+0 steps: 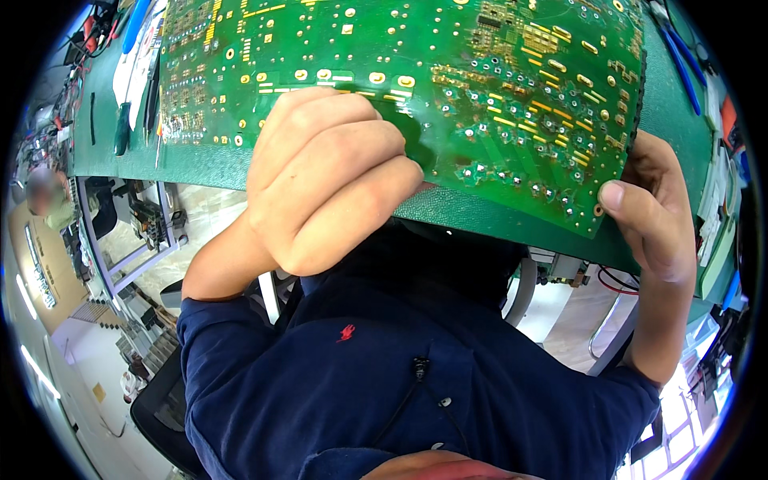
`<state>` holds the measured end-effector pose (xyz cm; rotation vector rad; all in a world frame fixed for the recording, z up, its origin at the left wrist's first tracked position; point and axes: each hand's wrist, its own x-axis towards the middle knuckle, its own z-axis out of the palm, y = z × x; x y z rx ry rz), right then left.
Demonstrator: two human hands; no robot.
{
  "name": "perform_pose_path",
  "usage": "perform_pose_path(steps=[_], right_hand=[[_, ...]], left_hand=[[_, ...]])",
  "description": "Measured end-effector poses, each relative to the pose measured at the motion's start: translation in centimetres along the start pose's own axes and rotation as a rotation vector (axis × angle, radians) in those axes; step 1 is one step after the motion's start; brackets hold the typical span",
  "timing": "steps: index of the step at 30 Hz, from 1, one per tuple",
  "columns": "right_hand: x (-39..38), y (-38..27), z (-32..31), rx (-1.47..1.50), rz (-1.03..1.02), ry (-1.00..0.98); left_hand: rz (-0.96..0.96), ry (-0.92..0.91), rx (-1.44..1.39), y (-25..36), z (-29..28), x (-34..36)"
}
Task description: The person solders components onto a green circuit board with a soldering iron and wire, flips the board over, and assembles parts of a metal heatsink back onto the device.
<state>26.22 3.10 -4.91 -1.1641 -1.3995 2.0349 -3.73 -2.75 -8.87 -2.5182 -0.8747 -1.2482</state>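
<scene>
A large green circuit board (512, 152) with gold pads and many solder joints lies over the green mat. My right hand (660, 212) grips its near right corner, the thumb on top and the fingers curled beneath the edge. Over the board's near left part is my left hand (328, 176), closed with its fingers folded in and the knuckles up. What it holds, if anything, is hidden under the fingers. A dark wet-looking shadow shows on the board just right of that hand.
The green mat (204, 164) covers the bench. At its left lie a green-handled screwdriver (122, 128) and a short black strip (93, 118). Blue-handled pliers (684, 72) lie at the far right. Metal bench legs stand left, and a person sits in the left background.
</scene>
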Motion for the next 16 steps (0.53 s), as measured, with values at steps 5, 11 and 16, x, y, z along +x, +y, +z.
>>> perform_pose_path(steps=[5,11,16], right_hand=[[-0.1,-0.2,-0.2,-0.013,0.018,0.000],[-0.6,0.5,0.3,-0.011,-0.031,0.106],[-0.8,0.1,-0.7,-0.004,-0.026,0.007]], left_hand=[[-0.012,0.044,0.007,0.2,0.5,0.0],[-0.037,-0.033,-0.031,0.1,0.0,0.4],[-0.056,-0.072,0.009,0.9,-0.3,1.0]])
